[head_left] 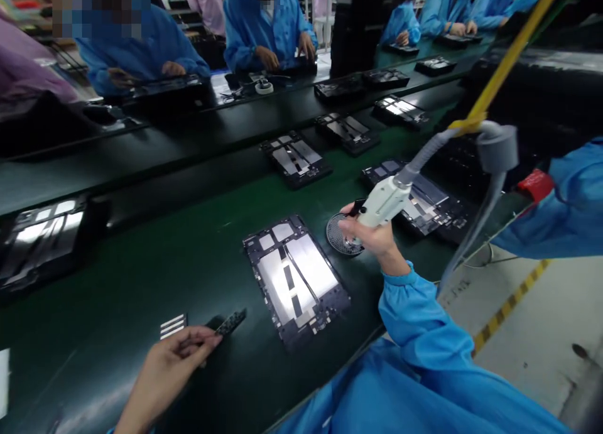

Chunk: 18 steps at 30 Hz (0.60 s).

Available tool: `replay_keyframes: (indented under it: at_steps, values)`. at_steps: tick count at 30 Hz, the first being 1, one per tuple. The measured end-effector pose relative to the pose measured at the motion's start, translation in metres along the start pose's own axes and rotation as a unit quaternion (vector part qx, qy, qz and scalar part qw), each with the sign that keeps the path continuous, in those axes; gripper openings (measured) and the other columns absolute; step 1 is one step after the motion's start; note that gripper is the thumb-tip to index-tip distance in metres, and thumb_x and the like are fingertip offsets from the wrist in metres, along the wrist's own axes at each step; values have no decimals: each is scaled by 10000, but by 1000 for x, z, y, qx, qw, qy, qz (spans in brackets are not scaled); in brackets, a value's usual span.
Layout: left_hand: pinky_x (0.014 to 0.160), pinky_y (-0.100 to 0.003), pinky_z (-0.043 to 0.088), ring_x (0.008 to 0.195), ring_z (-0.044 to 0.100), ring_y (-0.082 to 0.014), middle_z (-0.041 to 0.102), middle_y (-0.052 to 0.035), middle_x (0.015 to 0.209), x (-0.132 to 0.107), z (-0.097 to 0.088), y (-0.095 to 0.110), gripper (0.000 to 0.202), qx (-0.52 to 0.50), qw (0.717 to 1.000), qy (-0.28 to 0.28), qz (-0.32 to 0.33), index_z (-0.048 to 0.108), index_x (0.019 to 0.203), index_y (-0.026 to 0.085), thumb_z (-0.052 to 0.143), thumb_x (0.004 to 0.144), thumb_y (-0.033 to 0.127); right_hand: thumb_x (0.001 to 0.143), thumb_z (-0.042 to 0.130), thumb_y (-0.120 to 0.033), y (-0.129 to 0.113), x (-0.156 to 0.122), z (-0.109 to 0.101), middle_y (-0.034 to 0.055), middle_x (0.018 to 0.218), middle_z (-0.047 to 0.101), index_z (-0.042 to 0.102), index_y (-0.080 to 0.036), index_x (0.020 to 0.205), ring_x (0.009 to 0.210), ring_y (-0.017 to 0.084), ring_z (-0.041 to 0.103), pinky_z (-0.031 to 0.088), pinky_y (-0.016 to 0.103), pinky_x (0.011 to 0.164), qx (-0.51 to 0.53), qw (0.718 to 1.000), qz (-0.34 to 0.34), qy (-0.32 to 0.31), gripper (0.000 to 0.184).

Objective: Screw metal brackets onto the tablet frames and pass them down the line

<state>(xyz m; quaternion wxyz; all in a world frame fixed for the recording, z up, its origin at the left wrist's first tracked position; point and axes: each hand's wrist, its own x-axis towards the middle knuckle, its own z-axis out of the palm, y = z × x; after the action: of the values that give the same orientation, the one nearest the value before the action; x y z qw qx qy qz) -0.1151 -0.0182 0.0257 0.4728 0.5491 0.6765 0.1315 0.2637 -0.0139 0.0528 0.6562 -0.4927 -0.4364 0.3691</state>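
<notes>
My left hand (174,362) pinches the end of a small dark circuit board (230,323) between thumb and fingers, just above the bench. Beside that hand lies a small piece with pale stripes (173,326). An opened tablet (296,280), its silvery battery and internal parts showing, rests face down between my hands. My right hand (372,233) is wrapped round a pale electric screwdriver (386,200), whose grey cable leaves its upper end. Under my right hand's fingers sits a round dish with a grid of holes (340,234). The screwdriver's tip is hidden.
Several more opened tablets, such as one at the far left (44,233) and one behind the screwdriver (424,201), lie along the green bench (155,245). A yellow strap (513,51) holds up the grey cable. Co-workers in blue sit opposite; a blue sleeve (556,201) is at right.
</notes>
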Motion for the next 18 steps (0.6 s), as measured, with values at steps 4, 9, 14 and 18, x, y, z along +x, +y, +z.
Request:
replay_keyframes:
  at_steps: [4,9,14,18]
  values:
    - [552,-288,497,598,622,-200,713,-46,670,4,-1,8,600,16,1000,10,-12,723,757,201,769,355,643,599,795,-365,17,8,6,-63,436,548,630,-186,858,374,123,492,458,297,427,4,999,29,26,356]
    - [545,-314,468,589,606,-216,664,-27,641,2,9,0,666,146,984,88,42,729,843,197,700,419,709,626,770,-329,33,15,12,-57,477,558,659,-161,875,385,105,499,449,264,427,9,999,44,12,320]
    - [514,-321,460,542,599,-220,653,-21,593,-2,16,5,625,135,986,98,3,707,718,207,704,363,721,630,775,-297,41,15,11,-57,483,556,647,-159,822,391,103,511,453,252,431,5,999,37,3,269]
    - [644,-326,526,686,680,-259,724,-41,664,1,15,9,532,27,998,62,-14,685,612,222,775,303,646,606,793,-306,41,14,11,-57,491,556,636,-168,796,391,105,514,457,251,426,0,999,44,6,282]
